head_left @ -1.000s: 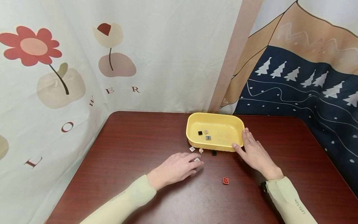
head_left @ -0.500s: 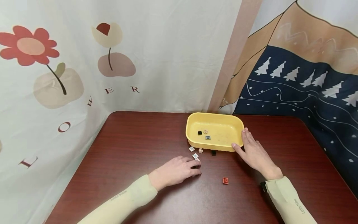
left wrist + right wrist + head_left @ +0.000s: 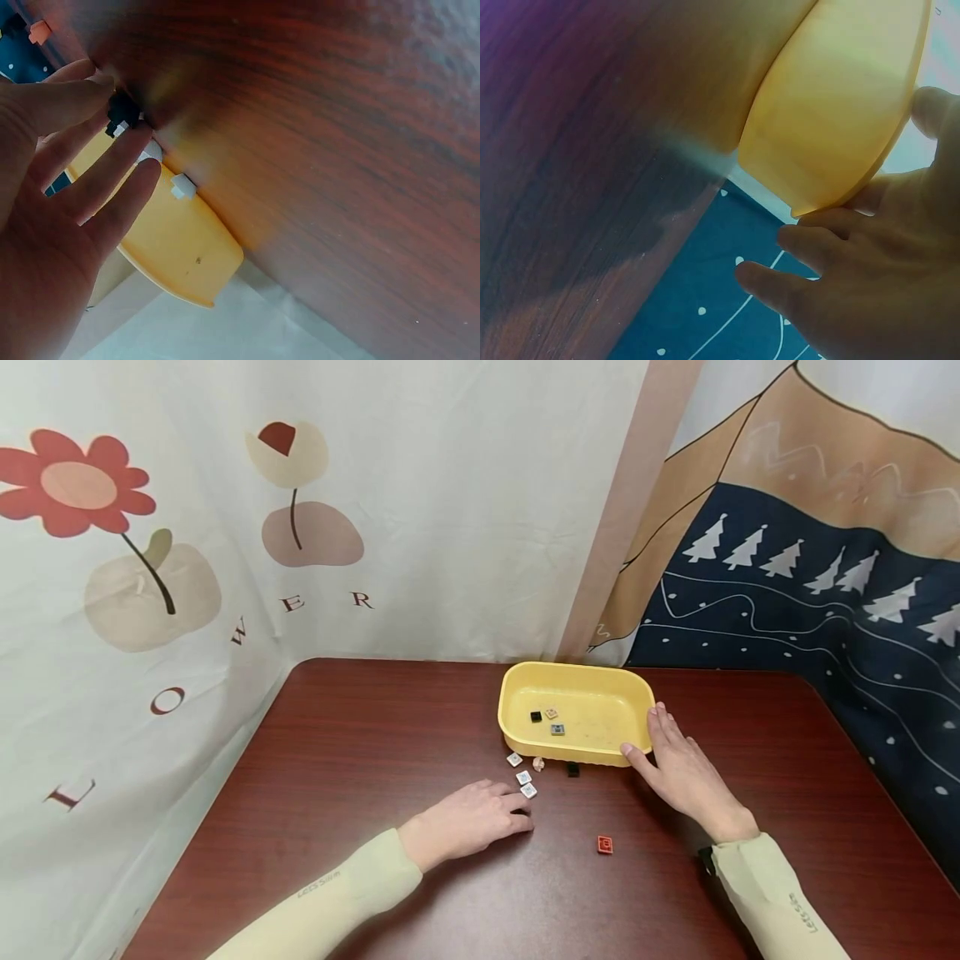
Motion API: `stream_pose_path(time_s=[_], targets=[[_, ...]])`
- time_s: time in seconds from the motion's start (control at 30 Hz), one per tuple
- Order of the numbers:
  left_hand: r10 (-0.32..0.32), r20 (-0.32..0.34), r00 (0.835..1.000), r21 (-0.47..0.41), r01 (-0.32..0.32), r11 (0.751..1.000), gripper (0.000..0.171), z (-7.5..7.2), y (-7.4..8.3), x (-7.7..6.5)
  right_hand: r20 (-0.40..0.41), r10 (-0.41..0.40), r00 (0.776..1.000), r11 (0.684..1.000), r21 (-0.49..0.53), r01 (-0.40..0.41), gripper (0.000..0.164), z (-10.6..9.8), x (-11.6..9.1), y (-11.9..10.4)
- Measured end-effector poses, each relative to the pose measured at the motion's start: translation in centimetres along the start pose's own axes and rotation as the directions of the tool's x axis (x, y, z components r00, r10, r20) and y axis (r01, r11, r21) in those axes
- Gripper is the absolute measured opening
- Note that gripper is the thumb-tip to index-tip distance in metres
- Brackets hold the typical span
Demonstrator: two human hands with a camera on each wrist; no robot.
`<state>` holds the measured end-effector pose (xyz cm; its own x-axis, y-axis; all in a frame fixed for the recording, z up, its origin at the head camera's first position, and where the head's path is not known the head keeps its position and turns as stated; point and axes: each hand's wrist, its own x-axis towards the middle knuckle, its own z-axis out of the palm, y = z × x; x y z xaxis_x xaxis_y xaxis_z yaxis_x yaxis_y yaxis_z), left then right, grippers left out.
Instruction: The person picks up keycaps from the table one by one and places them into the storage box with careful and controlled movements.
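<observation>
In the head view my left hand [image 3: 472,817] is low over the table, fingertips just beside two small white square pieces [image 3: 528,791]. In the left wrist view, a small black block [image 3: 122,111] sits between the thumb and fingertips, seemingly pinched; its exact kind is unclear. My right hand [image 3: 686,772] rests against the right end of a yellow plastic basin [image 3: 577,753], thumb on the near rim and fingers extended along the side. Inside the basin lie a black piece [image 3: 536,717], a beige piece [image 3: 552,713] and a grey piece [image 3: 557,729].
Near the basin's front edge lie another white piece [image 3: 513,760], a beige round-looking piece [image 3: 538,764] and a black piece [image 3: 573,769]. A red square piece [image 3: 604,845] lies between the hands on the dark wooden table [image 3: 375,718]. Printed curtains [image 3: 465,510] hang behind.
My left hand has drawn back slightly to the left, uncovering the two white pieces by its fingertips. The right hand stays on the basin.
</observation>
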<state>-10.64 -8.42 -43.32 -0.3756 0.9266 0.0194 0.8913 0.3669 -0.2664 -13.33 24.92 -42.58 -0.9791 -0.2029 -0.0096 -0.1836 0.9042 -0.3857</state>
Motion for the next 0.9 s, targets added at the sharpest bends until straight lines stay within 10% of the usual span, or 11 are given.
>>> stream_pose_path(time_s=[0.9], targets=[[-0.048,-0.113,0.992,-0.027,0.046,0.999,0.014,-0.4,-0.4,-0.41,0.03,0.032,0.999,0.999,0.001,-0.032,0.093,-0.09,0.18,0.03]])
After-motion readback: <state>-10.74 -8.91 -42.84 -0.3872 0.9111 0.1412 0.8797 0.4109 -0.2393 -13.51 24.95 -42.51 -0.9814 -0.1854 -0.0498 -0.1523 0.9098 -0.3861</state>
